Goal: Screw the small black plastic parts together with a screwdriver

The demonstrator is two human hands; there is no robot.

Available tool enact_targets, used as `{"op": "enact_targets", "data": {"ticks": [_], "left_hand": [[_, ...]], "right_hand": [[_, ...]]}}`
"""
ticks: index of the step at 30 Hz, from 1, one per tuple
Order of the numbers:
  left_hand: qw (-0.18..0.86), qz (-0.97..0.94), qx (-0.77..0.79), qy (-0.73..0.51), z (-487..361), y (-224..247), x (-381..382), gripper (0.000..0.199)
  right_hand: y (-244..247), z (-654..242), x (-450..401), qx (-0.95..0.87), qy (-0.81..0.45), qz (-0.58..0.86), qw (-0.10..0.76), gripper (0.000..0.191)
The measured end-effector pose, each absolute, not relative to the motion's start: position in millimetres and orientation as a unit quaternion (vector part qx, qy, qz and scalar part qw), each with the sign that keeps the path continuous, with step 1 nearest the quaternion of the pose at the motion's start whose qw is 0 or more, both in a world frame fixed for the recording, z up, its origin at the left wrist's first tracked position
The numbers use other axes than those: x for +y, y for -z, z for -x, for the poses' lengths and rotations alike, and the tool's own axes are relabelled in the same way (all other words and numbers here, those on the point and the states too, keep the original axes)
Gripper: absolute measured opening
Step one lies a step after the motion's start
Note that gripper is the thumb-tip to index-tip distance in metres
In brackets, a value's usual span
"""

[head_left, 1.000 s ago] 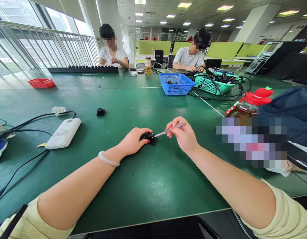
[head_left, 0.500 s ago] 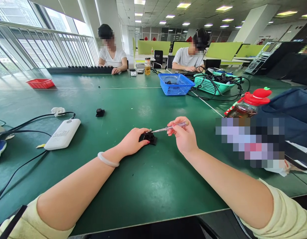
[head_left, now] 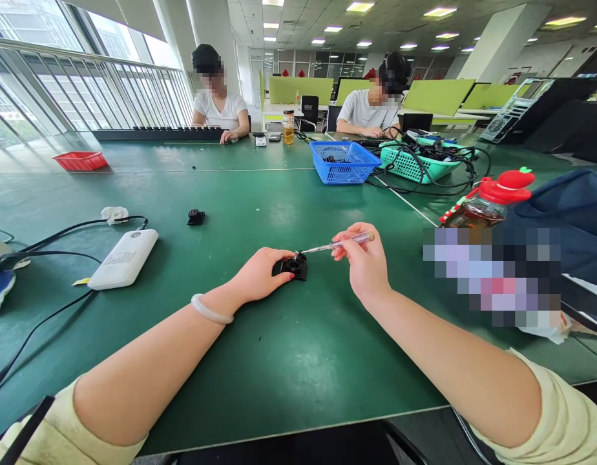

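Observation:
On the green table [head_left: 298, 361], my left hand [head_left: 260, 274] grips a small black part [head_left: 296, 266] between thumb and fingers. My right hand [head_left: 366, 261] pinches the clear handle of a thin screwdriver [head_left: 347, 241], held nearly level. Its metal tip points left and sits at the upper edge of the black part; whether they touch is too small to tell. Another small black part [head_left: 196, 217] lies farther back on the left, away from both hands.
A white power bank [head_left: 125, 259] with black cables lies left. Farther back are a red tray [head_left: 80, 161], a blue basket [head_left: 344, 163] and a green basket [head_left: 419, 165] of cables. A red-lidded bottle [head_left: 487, 200] stands right, beside a dark bag [head_left: 565, 219]. Two people sit opposite.
My right hand and the screwdriver have shifted slightly right and up, with the tip now at the black part's upper edge. My left hand keeps its grip on the part.

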State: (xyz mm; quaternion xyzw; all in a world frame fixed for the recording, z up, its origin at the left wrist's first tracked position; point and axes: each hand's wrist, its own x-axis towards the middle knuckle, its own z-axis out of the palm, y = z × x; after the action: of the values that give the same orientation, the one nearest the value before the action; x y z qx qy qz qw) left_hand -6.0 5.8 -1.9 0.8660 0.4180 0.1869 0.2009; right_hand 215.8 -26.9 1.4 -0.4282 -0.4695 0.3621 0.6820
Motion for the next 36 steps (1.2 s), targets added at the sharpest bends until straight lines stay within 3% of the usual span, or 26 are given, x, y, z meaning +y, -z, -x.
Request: {"op": "enact_targets", "data": {"ticks": [12,15,19,23,36], "left_hand": [[0.202,-0.876,0.393,-0.194,4,-4,2,0.04],[0.214,-0.878,0.377,-0.2,5,-3,2,0.039],[0.218,-0.884,0.362,-0.201,6,-2,3,0.038],[0.214,-0.887,0.359,-0.199,6,-1,3,0.037],[0.204,-0.889,0.349,-0.216,5,-3,1,0.035]], "right_hand": [[-2,-202,-43,-0.677,-0.265,0.428,0.537,0.023],[-3,-204,-39,-0.67,-0.255,0.442,0.539,0.026],[-5,-209,-37,-0.629,-0.25,0.424,0.602,0.036],[-9,-212,-41,-0.627,-0.232,0.379,0.641,0.031],[-10,-206,-46,-0.782,-0.108,0.321,0.523,0.021]]}}
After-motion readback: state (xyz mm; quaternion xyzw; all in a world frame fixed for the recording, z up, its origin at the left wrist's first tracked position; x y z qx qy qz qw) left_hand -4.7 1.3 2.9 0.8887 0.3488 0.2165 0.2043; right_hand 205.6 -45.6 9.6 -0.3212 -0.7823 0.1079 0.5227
